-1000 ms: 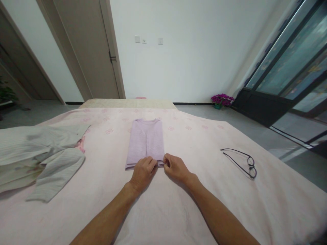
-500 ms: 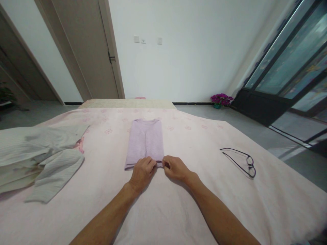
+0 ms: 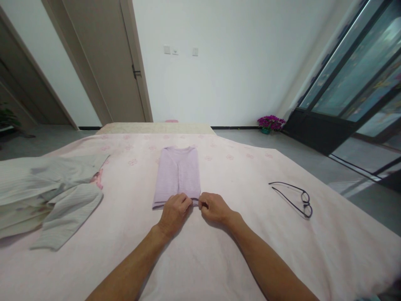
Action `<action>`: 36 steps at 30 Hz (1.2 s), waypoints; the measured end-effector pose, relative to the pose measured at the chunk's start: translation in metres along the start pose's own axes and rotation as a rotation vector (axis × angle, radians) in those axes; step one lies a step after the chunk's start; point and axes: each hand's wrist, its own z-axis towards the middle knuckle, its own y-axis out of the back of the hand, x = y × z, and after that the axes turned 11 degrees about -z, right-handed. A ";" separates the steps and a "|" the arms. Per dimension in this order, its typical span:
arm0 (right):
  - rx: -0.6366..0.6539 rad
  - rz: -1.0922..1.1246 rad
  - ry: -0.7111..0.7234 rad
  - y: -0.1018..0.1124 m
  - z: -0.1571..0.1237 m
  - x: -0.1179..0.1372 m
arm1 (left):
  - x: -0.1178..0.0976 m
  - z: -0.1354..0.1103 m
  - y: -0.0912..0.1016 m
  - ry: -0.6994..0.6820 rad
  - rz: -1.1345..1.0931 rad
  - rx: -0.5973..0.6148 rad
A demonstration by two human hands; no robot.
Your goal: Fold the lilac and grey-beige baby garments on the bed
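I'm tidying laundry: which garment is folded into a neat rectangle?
The lilac garment, its near edge at the left hand and right hand. The grey garment, at far left, lies loosely spread.

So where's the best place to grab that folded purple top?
Probably the near edge, coming from the person's side: the purple top lies flat, with folded layers stacked along that edge, where the left hand and right hand are.

Bare pink sheet [image 3: 238,179] gives passage right of the folded lilac garment [image 3: 180,167], as far as black glasses [image 3: 305,202]. Another lane lies leftward, ending at a rumpled grey garment [image 3: 69,184]. The near edge is obstructed — left hand [image 3: 174,210] and right hand [image 3: 216,207] are there — while beyond the collar is open.
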 end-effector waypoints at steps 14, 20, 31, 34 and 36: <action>-0.126 0.041 0.075 -0.009 -0.001 -0.006 | 0.008 -0.008 0.007 -0.092 -0.233 -0.060; -0.236 0.078 0.025 -0.013 0.000 -0.012 | 0.040 -0.014 0.033 0.030 -0.332 -0.287; -0.243 0.095 0.089 -0.016 0.000 -0.012 | 0.111 -0.041 0.072 0.389 -0.478 -0.131; -0.276 0.089 0.098 -0.018 0.001 -0.013 | 0.106 -0.039 0.071 0.390 -0.523 -0.015; -0.281 0.080 0.105 -0.019 0.001 -0.013 | 0.101 -0.036 0.071 0.350 -0.513 0.046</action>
